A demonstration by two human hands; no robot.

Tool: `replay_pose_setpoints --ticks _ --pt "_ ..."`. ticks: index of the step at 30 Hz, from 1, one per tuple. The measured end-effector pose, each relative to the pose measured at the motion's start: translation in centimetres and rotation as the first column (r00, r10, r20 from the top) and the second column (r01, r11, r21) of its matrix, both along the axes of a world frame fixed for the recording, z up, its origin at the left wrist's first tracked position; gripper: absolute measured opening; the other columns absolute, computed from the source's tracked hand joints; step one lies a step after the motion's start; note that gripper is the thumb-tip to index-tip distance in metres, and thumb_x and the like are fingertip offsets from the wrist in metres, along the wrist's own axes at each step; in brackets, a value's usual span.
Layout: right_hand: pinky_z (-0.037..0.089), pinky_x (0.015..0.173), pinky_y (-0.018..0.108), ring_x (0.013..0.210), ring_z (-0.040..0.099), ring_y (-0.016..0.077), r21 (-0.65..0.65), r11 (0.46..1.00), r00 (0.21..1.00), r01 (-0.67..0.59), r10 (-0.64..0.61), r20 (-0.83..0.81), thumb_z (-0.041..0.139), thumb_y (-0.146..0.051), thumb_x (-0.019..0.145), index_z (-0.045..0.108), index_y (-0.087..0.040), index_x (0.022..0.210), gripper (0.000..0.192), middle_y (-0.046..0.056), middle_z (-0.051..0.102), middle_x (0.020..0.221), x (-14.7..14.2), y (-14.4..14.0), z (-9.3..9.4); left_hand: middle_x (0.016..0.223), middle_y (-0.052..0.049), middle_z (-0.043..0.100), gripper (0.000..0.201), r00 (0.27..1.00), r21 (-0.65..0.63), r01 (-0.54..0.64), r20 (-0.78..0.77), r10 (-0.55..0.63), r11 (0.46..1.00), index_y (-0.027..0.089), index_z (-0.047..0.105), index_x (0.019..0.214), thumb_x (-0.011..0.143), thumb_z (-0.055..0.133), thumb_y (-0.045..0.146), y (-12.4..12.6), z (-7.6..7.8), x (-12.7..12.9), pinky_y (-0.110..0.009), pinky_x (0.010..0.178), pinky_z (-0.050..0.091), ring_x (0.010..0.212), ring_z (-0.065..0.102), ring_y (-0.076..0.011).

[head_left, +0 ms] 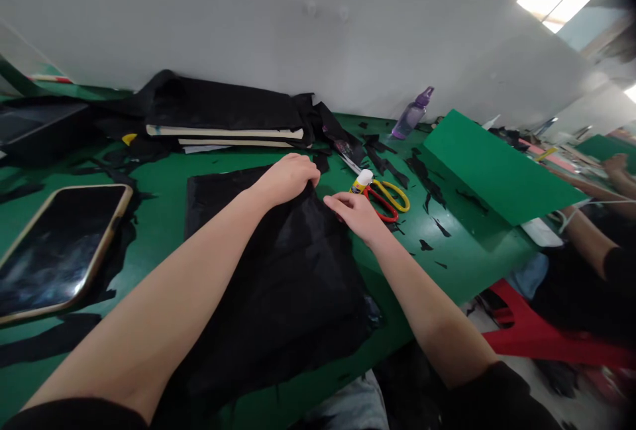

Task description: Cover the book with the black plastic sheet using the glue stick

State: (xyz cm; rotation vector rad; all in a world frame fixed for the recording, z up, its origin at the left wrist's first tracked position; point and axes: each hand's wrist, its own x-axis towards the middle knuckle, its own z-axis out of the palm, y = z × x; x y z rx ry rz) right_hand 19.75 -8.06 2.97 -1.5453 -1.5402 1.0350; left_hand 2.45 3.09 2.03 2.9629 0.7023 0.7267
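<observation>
Our left hand (291, 177) pinches the far edge of the black fabric (278, 271) on the green table (447, 264), right hand (355, 215) flat beside; fabric may slip, snagging the scissors (387, 198).

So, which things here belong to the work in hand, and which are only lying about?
In hand:
- black fabric, gripped at its far edge by the left hand
- right hand, resting on the same fabric

Lying about:
- scissors and glue stick, beside the right hand
- phone
- purple bottle
- green board
- cloth scraps
</observation>
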Motion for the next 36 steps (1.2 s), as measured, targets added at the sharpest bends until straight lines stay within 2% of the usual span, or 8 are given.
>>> replay_pose_setpoints --ticks 5,10,14,21,26,33,36 --pt "0.039 0.057 0.025 0.06 0.05 0.0102 0.004 0.999 0.999 -0.043 0.043 -0.025 0.063 -0.036 0.077 0.067 -0.017 0.079 0.02 0.0 0.06 0.068 -0.2 -0.2 0.1 0.07 0.001 0.061 0.031 1.0 -0.004 -0.021 -0.001 0.021 1.0 0.019 0.062 0.071 0.075 0.037 0.001 -0.1 0.0 0.1 -0.034 0.087 0.036 0.077 0.052 -0.015" --pt "0.037 0.049 0.025 0.049 0.046 0.0092 -0.082 0.997 0.996 -0.012 0.005 -0.084 0.061 -0.033 0.079 0.065 -0.017 0.08 0.016 -0.002 0.054 0.057 -0.1 -0.1 -0.4 0.07 0.0 0.062 0.031 1.0 0.002 -0.023 0.01 0.023 1.0 0.019 0.062 0.071 0.076 0.037 0.002 -0.2 0.1 0.0 -0.034 0.086 0.037 0.075 0.052 -0.0152" --pt "0.036 0.047 0.023 0.049 0.046 0.0085 -0.137 0.991 0.989 0.008 -0.028 -0.145 0.06 -0.031 0.08 0.063 -0.017 0.078 0.014 -0.002 0.054 0.057 -0.2 -0.1 -0.6 0.07 0.0 0.062 0.03 0.999 -0.006 -0.031 0.009 0.031 0.999 0.018 0.062 0.071 0.076 0.037 0.002 -0.3 0.1 0.0 -0.032 0.085 0.038 0.075 0.052 -0.0147" --pt "0.035 0.042 0.019 0.051 0.049 0.0078 -0.268 0.963 0.941 -0.034 -0.06 -0.334 0.063 -0.035 0.077 0.062 -0.017 0.083 0.018 -0.001 0.056 0.064 -0.4 -0.1 -0.9 0.07 -0.001 0.061 0.029 0.998 0.01 -0.059 -0.004 0.059 0.998 0.018 0.061 0.069 0.077 0.038 0.002 -0.3 0.0 0.1 -0.032 0.081 0.038 0.074 0.051 -0.015" --pt "0.025 0.036 0.018 0.042 0.037 0.0051 -0.292 0.953 0.95 -0.076 -0.02 -0.313 0.063 -0.03 0.075 0.063 -0.017 0.08 0.014 -0.005 0.047 0.053 -0.7 -0.3 -0.4 0.069 -0.001 0.06 0.028 0.996 0.027 -0.084 -0.039 0.085 0.996 0.019 0.062 0.067 0.078 0.041 0.003 -0.1 -0.1 0.3 -0.031 0.078 0.037 0.073 0.05 -0.0153" --pt "0.027 0.036 0.02 0.041 0.037 0.006 -0.25 0.964 0.973 -0.093 0.035 -0.227 0.061 -0.03 0.077 0.064 -0.018 0.082 0.013 -0.004 0.049 0.051 -1.1 -0.5 -0.6 0.068 0.0 0.059 0.028 0.987 0.068 -0.113 -0.109 0.12 0.991 0.02 0.063 0.065 0.079 0.044 0.005 -0.5 -0.3 0.4 -0.032 0.079 0.034 0.076 0.05 -0.0155" --pt "0.026 0.037 0.02 0.04 0.036 0.0054 -0.25 0.958 0.975 -0.139 0.089 -0.202 0.059 -0.027 0.076 0.063 -0.017 0.082 0.012 -0.005 0.048 0.051 -1.1 -0.6 -0.6 0.069 0.0 0.06 0.027 0.984 0.066 -0.102 -0.138 0.111 0.993 0.02 0.063 0.065 0.079 0.044 0.006 -0.4 -0.4 0.5 -0.031 0.078 0.035 0.076 0.05 -0.0155"
